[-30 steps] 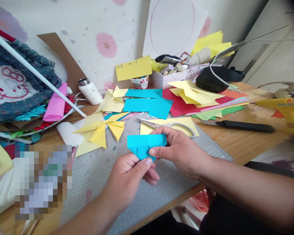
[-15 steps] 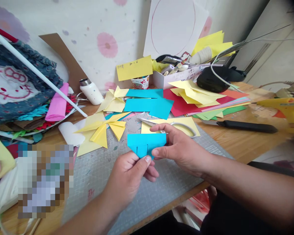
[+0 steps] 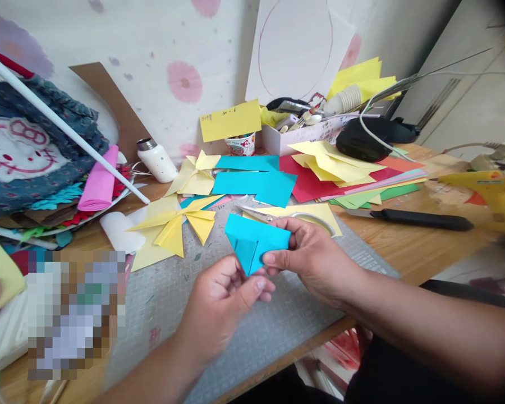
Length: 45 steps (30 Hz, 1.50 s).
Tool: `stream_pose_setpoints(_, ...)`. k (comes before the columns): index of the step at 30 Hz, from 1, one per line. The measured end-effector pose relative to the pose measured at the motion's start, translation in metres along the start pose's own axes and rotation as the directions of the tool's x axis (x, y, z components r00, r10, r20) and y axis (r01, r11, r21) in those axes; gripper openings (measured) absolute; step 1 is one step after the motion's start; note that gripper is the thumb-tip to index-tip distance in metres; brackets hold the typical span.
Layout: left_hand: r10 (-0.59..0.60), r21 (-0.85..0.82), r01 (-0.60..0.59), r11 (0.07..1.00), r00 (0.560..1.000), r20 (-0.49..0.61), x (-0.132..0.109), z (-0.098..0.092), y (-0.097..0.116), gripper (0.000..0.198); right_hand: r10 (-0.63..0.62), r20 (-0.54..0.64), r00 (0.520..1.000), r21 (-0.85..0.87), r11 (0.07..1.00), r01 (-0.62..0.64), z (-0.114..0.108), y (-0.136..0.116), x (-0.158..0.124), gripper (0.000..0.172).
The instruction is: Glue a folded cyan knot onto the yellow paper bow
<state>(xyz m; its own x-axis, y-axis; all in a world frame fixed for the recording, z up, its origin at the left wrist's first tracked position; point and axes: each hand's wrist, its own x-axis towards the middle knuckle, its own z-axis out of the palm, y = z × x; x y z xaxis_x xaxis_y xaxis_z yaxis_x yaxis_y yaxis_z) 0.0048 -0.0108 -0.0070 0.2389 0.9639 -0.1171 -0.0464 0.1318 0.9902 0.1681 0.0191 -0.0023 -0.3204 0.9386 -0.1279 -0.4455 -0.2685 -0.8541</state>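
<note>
A folded blue paper [image 3: 256,238] with slits or fold edges on its face is pinched at its right side by my right hand [image 3: 315,255], thumb in front and fingers behind. At the lower left of the paper, my left hand [image 3: 223,303] is open, its thumb off the paper and its fingers by the lower point, partly hidden. Just behind the paper lie scissors [image 3: 315,217] on a yellow sheet [image 3: 330,213]. Under both hands is a grey cutting mat [image 3: 185,336].
Yellow paper bows [image 3: 179,224] and blue strips [image 3: 252,185] lie beyond my hands. To the right are a black-handled knife [image 3: 423,219], a yellow glue gun [image 3: 483,182] and stacked coloured paper [image 3: 379,191]. A white bottle [image 3: 156,160] leans at the back left.
The blue paper has tilted, its right end lower and its pointed lower part showing more. My left thumb has come off it, while my right hand keeps its pinch.
</note>
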Motion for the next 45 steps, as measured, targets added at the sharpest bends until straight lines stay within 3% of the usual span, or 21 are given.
stream_pose_setpoints(8, -0.034, -0.127, 0.026, 0.992, 0.997, -0.063, -0.001, 0.001, 0.002, 0.012, 0.031, 0.019, 0.999, 0.060, 0.998, -0.032, 0.004, 0.004, -0.002, 0.040)
stream_pose_setpoints(13, -0.024, -0.069, 0.018, 0.997, 0.996, -0.090, 0.000, -0.003, -0.002, 0.017, 0.082, 0.071, 0.994, -0.062, 0.995, -0.078, -0.001, 0.007, 0.000, 0.032)
stream_pose_setpoints(15, -0.001, -0.003, 0.001, 1.000, 0.996, -0.090, 0.001, -0.007, -0.005, 0.018, -0.032, 0.070, 0.997, -0.211, 0.976, 0.046, -0.004, 0.005, 0.000, 0.041)
stream_pose_setpoints(17, 0.011, 0.044, -0.006, 0.999, 0.994, -0.104, 0.002, -0.010, -0.007, 0.019, -0.239, 0.078, 0.968, -0.409, 0.878, 0.249, -0.006, 0.001, -0.001, 0.053)
stream_pose_setpoints(18, 0.011, 0.057, -0.005, 0.998, 0.994, -0.111, 0.002, -0.010, -0.008, 0.019, -0.335, 0.098, 0.937, -0.500, 0.798, 0.338, -0.007, -0.002, -0.002, 0.054)
stream_pose_setpoints(20, 0.008, 0.064, -0.001, 0.998, 0.994, -0.107, 0.002, -0.011, -0.009, 0.017, -0.433, 0.149, 0.889, -0.619, 0.660, 0.425, -0.007, -0.008, -0.004, 0.039)
stream_pose_setpoints(22, 0.011, 0.057, -0.006, 0.998, 0.996, -0.089, 0.002, -0.010, -0.009, 0.015, -0.412, 0.162, 0.897, -0.669, 0.623, 0.407, -0.006, -0.012, -0.004, 0.023)
stream_pose_setpoints(26, 0.031, 0.025, -0.030, 0.999, 0.999, -0.038, 0.002, -0.007, -0.006, 0.009, -0.218, 0.123, 0.968, -0.618, 0.747, 0.247, -0.005, -0.014, -0.001, 0.017)
stream_pose_setpoints(29, -0.028, -0.071, 0.031, 0.997, 0.999, 0.041, 0.003, -0.006, -0.002, 0.015, -0.145, 0.106, 0.984, -0.605, 0.776, 0.180, -0.005, -0.013, 0.001, 0.015)
stream_pose_setpoints(34, -0.121, -0.136, 0.121, 0.983, 0.993, 0.008, 0.003, -0.004, 0.003, 0.022, -0.144, 0.058, 0.988, -0.676, 0.723, 0.145, -0.002, -0.015, 0.000, 0.012)
stream_pose_setpoints(45, -0.020, 0.030, 0.018, 0.999, 0.998, 0.065, 0.000, -0.008, -0.005, 0.022, -0.176, -0.061, 0.982, -0.779, 0.624, 0.064, 0.002, -0.015, -0.002, 0.014)
